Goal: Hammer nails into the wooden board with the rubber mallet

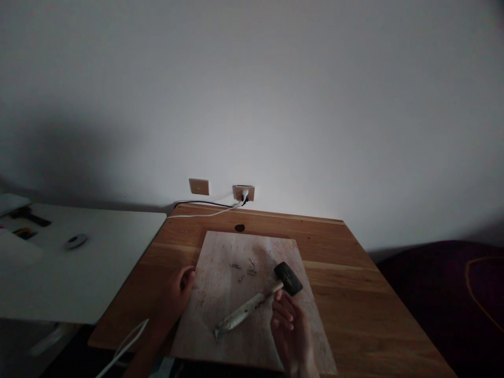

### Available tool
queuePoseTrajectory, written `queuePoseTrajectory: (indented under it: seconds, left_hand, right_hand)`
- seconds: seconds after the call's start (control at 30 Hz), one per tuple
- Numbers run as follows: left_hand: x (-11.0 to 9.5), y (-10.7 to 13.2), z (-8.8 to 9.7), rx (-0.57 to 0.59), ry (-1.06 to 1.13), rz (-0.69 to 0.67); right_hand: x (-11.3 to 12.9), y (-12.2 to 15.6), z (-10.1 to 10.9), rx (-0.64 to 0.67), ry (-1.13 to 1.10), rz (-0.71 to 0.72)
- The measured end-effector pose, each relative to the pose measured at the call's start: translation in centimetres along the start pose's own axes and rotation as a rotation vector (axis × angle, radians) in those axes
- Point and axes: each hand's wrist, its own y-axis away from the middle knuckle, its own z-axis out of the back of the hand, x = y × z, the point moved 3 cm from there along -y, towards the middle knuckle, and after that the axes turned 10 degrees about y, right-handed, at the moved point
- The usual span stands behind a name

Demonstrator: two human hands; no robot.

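Note:
A hammer (244, 310) with a dark, blocky head and a worn, pale handle lies slantwise on a pale, stained board (220, 294). Right of the handle, close below the hammer head, is my right hand (291, 328), fingers loosely bent and apart, with nothing visible in it. Its fingertips come near the handle; whether they touch it I cannot tell. At the board's left edge rests my left hand (179, 289), its fingers curled in and nothing visible inside. Several loose nails (251, 271) lie mid-board, and small dark specks dot its upper part.
The board rests on a wooden table (354, 294) against a wall. Cables run from a plugged-in wall socket (243, 193) beside a switch plate (199, 186). A white cable (129, 338) loops at lower left. On the adjoining white table (114, 252) sits a roundish object (76, 241).

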Motion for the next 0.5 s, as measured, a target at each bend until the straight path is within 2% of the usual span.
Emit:
queuePoseTrajectory:
  seconds: [0.2, 0.4, 0.5]
  left_hand:
    - [-0.1, 0.0, 0.2, -0.001, -0.016, 0.001]
    - [0.0, 0.0, 0.1, -0.014, -0.004, -0.030]
    - [0.2, -0.1, 0.0, 0.000, -0.013, -0.017]
  right_hand:
    - [0.6, -0.4, -1.7, 0.140, -0.142, 0.013]
    - [1.5, 0.1, -2.9, 0.152, -0.116, -0.019]
    - [2.3, -0.1, -2.8, 0.100, -0.117, 0.034]
